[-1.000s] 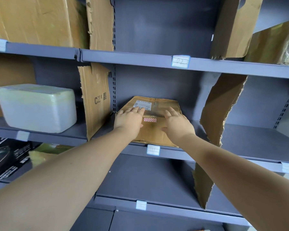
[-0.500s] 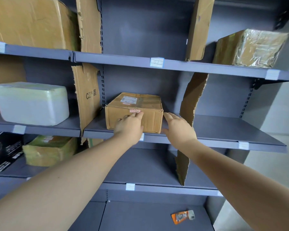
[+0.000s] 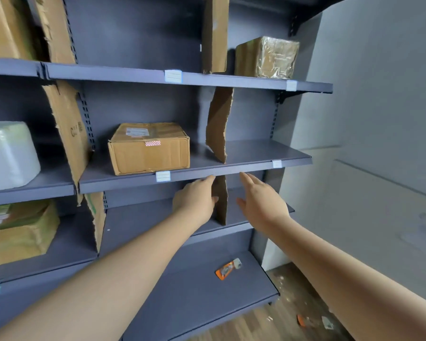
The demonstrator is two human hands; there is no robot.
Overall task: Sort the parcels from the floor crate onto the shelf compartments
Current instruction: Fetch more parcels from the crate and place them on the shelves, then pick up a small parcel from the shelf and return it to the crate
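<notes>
1. The cardboard parcel [image 3: 149, 147] is seen resting flat in the middle compartment of the middle shelf [image 3: 252, 153], between the torn cardboard divider [image 3: 219, 124] on its right and another divider [image 3: 69, 134] on its left. Neither hand is in contact with it.
2. The parcel lies up and to the left of both hands, above the shelf lip. Its long axis runs along the shelf, side to side, with a long face turned outward.
3. The left hand [image 3: 194, 198] is the nearer one. It is held just below the shelf lip, back toward the camera, fingers loosely extended and gripping nothing.
4. The right hand [image 3: 261, 200] is held at the same height, further from the parcel, fingers straight and slightly spread, empty.
5. A lower divider [image 3: 219, 203] stands between the two hands.
6. Both arms are reached forward and upward, almost fully extended.
7. This parcel is judged to be placed. The floor crate is not in view, so its direction from the hands cannot be told.
</notes>
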